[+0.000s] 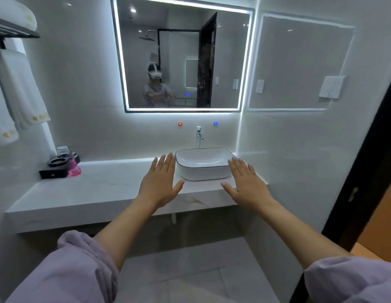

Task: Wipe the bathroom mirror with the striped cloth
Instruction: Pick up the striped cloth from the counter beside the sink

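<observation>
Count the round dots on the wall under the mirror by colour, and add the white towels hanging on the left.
Red dot: 1
Blue dot: 1
Hanging white towels: 2, the second partly cut off at the frame edge
Total: 4

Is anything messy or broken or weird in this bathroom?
Nothing looks spilled or broken. The countertop looks dry, and the basin sits straight under the faucet. One odd thing: no striped cloth is in sight, and both the left hand and right hand are open and empty.
</observation>
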The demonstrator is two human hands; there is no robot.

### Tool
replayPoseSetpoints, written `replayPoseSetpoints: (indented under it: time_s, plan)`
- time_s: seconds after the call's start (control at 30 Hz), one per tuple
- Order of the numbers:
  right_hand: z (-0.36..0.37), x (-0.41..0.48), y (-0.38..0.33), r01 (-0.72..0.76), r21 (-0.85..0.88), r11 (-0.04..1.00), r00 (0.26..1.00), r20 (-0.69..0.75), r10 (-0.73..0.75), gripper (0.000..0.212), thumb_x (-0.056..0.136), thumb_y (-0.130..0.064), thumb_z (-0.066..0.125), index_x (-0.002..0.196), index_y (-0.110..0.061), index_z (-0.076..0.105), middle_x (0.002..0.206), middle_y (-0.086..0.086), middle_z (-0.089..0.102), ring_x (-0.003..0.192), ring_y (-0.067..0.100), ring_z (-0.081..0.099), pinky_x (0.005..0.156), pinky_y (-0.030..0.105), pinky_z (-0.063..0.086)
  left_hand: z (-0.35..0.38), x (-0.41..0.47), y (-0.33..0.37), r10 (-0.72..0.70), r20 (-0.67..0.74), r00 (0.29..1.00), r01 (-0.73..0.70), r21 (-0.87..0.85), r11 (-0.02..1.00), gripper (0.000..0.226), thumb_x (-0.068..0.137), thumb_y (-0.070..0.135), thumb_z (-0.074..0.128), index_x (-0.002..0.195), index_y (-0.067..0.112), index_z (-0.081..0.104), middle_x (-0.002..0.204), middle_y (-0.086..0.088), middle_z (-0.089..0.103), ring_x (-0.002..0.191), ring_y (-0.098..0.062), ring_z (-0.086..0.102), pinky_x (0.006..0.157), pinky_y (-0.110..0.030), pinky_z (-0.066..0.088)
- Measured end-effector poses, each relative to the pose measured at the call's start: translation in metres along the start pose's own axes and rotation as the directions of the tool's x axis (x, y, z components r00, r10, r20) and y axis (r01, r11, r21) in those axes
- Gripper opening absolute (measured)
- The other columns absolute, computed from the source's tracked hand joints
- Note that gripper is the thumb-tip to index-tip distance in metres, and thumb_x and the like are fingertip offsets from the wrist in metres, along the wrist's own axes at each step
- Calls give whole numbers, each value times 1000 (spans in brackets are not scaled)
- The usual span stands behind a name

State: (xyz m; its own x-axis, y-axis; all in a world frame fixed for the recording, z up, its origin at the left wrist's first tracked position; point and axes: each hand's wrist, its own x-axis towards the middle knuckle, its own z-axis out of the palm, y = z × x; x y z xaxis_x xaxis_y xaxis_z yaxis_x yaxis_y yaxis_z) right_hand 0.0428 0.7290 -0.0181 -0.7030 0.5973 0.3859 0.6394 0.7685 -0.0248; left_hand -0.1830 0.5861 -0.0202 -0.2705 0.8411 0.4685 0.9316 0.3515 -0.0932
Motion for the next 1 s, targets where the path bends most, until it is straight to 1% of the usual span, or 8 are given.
replayPoseSetpoints:
  time_s: [0.13, 0.23, 0.5, 0.63, 0.77, 0.93, 1.0]
  plan:
    - [7, 45, 60, 44, -8, 999, 999, 25, -43, 73, 99, -53, 27, 153, -15, -5, 161, 1, -8, 148, 15, -11, 118, 30, -9, 21, 51, 36, -44, 8, 999, 44, -13, 999, 75, 97, 55, 19, 150, 11, -9, 161, -4, -9, 148, -20, -9, 115, -31, -13]
    - [14, 66, 92, 59, 20, 998, 998, 29, -59, 74, 99, -54, 28, 153, -16, -5, 162, 0, -8, 148, 15, -11, 120, 31, -6, 34, 79, 54, -58, 18, 998, 58, -5, 998, 75, 97, 56, 19, 150, 12, -9, 161, -4, -9, 148, -20, -9, 114, -31, -14]
    - [45, 111, 142, 101, 39, 994, 994, 46, -102, 74, 98, -55, 26, 153, -17, -5, 161, 0, -9, 147, 15, -12, 118, 30, -9, 65, 132, 70, -91, 52, 995, 88, 46, 995, 76, 95, 59, 16, 150, 13, -10, 161, -4, -9, 148, -20, -9, 115, -33, -11]
    - [69, 142, 156, 108, 56, 993, 993, 38, -110, 74, 98, -56, 27, 153, -17, -5, 161, 0, -9, 147, 15, -12, 118, 30, -9, 88, 162, 65, -100, 66, 993, 96, 62, 993, 76, 95, 58, 18, 151, 13, -8, 161, -4, -8, 148, -21, -7, 114, -32, -11]
    - [95, 186, 166, 107, 60, 992, 993, 37, -109, 74, 98, -55, 27, 153, -16, -4, 162, 0, -7, 148, 15, -11, 119, 31, -7, 117, 204, 50, -78, 63, 995, 75, 56, 996, 76, 96, 57, 18, 151, 11, -7, 161, -6, -6, 149, -21, -5, 117, -33, -10]
    - [128, 263, 169, 128, 29, 991, 992, 8, -128, 73, 99, -53, 27, 153, -13, 1, 162, 3, 0, 149, 17, -4, 121, 32, -5, 157, 269, 12, -62, 53, 997, 59, 51, 997, 75, 97, 54, 20, 151, 9, -6, 161, -7, -5, 149, -22, -4, 117, -33, -10]
    - [142, 297, 169, 126, 9, 992, 992, 3, -126, 72, 99, -52, 27, 153, -12, 1, 162, 4, 0, 149, 17, -4, 121, 33, -4, 174, 297, -6, -62, 54, 997, 60, 51, 997, 75, 97, 54, 20, 151, 8, -6, 161, -8, -4, 149, -22, -3, 118, -34, -9]
